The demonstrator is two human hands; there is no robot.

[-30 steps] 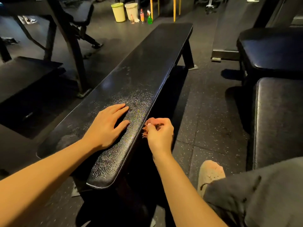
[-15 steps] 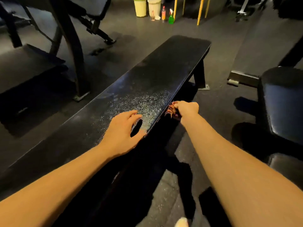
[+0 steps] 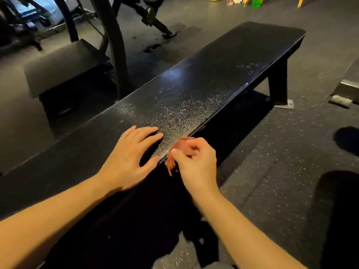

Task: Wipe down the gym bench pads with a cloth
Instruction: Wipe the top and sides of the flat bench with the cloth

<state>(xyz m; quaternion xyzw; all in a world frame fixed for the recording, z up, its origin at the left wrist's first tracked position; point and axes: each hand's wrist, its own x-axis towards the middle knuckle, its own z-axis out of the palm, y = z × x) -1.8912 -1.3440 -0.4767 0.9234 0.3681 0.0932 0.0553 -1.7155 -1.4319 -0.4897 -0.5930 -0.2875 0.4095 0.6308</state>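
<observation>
A long flat gym bench with a black textured pad (image 3: pixel 204 82) runs from the near left to the far right. My left hand (image 3: pixel 130 158) rests flat on the pad's top near its right edge, fingers spread. My right hand (image 3: pixel 194 164) grips a small bunched reddish-orange cloth (image 3: pixel 172 162) and holds it against the pad's right side edge, just beside my left thumb. Most of the cloth is hidden inside my fist.
Another black pad (image 3: pixel 64 66) and a machine frame post (image 3: pixel 114 45) stand to the left of the bench. Spray bottles (image 3: pixel 256 1) sit on the floor at the far top. A metal foot (image 3: pixel 342 94) lies at the right on the speckled rubber floor.
My right hand has drawn the cloth back along the pad's side edge toward me, ending beside my left hand. The left hand stays flat on the pad.
</observation>
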